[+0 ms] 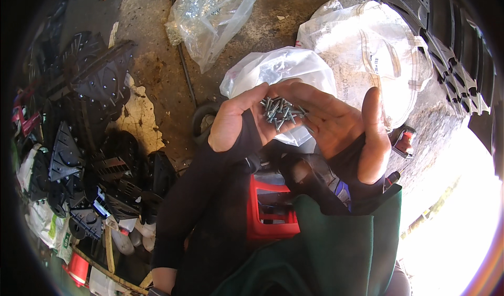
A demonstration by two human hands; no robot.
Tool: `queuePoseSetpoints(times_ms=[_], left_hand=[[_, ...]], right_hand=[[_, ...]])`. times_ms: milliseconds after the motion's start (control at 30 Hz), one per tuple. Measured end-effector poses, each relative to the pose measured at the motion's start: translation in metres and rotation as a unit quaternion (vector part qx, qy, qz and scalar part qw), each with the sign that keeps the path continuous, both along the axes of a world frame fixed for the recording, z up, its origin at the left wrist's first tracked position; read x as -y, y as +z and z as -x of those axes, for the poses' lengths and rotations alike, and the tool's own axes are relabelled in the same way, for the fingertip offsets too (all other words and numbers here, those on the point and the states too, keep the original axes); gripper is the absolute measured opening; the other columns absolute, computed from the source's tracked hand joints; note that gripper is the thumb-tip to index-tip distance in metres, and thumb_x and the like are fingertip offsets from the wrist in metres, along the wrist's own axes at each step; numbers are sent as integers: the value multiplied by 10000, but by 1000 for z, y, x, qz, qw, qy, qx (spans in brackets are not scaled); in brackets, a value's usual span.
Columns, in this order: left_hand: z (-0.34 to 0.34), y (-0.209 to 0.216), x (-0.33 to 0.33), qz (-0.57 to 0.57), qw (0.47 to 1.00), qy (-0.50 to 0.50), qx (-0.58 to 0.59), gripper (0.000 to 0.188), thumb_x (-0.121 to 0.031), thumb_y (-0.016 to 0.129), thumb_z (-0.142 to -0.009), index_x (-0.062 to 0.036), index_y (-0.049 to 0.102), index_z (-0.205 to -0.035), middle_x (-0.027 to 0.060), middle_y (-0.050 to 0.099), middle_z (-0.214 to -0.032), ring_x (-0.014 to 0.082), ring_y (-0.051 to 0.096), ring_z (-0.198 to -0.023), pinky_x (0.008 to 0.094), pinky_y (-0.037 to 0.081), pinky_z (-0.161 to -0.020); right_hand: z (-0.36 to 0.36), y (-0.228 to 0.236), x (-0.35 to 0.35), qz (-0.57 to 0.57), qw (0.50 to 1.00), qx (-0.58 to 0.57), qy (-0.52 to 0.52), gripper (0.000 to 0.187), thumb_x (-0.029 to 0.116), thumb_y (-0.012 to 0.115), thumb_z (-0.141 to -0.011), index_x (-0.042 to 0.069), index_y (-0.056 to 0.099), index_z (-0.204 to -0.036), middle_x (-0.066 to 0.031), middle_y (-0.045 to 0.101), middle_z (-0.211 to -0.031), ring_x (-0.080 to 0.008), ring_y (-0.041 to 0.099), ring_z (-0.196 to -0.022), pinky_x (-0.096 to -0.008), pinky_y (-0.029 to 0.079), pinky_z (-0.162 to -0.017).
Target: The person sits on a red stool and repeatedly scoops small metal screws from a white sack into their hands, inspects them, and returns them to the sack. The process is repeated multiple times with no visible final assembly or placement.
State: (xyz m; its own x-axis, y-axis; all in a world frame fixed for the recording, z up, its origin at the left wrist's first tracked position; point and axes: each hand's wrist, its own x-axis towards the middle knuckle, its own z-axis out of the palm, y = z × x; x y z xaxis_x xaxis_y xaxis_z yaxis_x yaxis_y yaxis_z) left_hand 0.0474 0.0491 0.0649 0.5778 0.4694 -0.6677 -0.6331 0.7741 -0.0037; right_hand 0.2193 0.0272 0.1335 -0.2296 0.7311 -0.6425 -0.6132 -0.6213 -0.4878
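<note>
A small heap of silver screws (279, 110) lies in the cupped palm of my left hand (236, 118), in the middle of the view. My right hand (336, 118) comes in from the right with its palm turned up. Its fingers stretch across to the heap and touch the screws' edge, while its thumb stands apart. The fingers of both hands overlap, so part of the left hand is hidden. Just beyond them sits an open clear plastic bag (302, 65). Dark sleeves cover my forearms.
Another clear bag of small metal parts (207, 12) lies on the floor. A big white woven sack (367, 60) stands to the right. Black plastic parts (100, 75) pile up at left. Below my hands are a red plastic stool (262, 233) and green cloth (336, 238).
</note>
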Motion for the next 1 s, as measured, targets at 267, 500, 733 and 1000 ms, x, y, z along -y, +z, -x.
queuePoseSetpoints(times_ms=[267,500,733,1000], left_hand=[[0,0,-3,-14,1000,-25,10,527,-290,411,-1037,114,447,-1374,214,555,-1365,302,564,-1241,444,453,-1061],[-3,17,9,-47,999,6,-4,583,-355,380,-1020,103,465,-1371,248,542,-1368,369,522,-1276,463,403,-1092],[-25,24,45,-576,761,-143,-262,565,-253,483,-989,81,403,-1438,269,436,-1456,379,406,-1388,481,282,-1160],[-9,20,27,-705,493,-58,-506,428,-122,683,-830,52,593,-1211,232,601,-1229,413,590,-1131,536,428,-1004]], right_hand=[[-10,-19,8,-118,993,15,-8,853,627,152,-1022,-84,591,-1193,-245,574,-1321,-332,500,-1287,-477,295,-1124],[0,-42,29,-6,974,207,-87,466,361,401,-1069,-59,573,-1174,-180,633,-1138,-264,608,-1051,-407,468,-934],[5,-46,46,151,978,-112,-86,576,428,372,-1059,-35,431,-1397,-202,563,-1299,-319,543,-1217,-417,403,-1073],[-43,-43,43,146,975,-111,-123,368,320,464,-1034,-18,568,-1133,-134,631,-1065,-253,620,-943,-376,536,-840]])
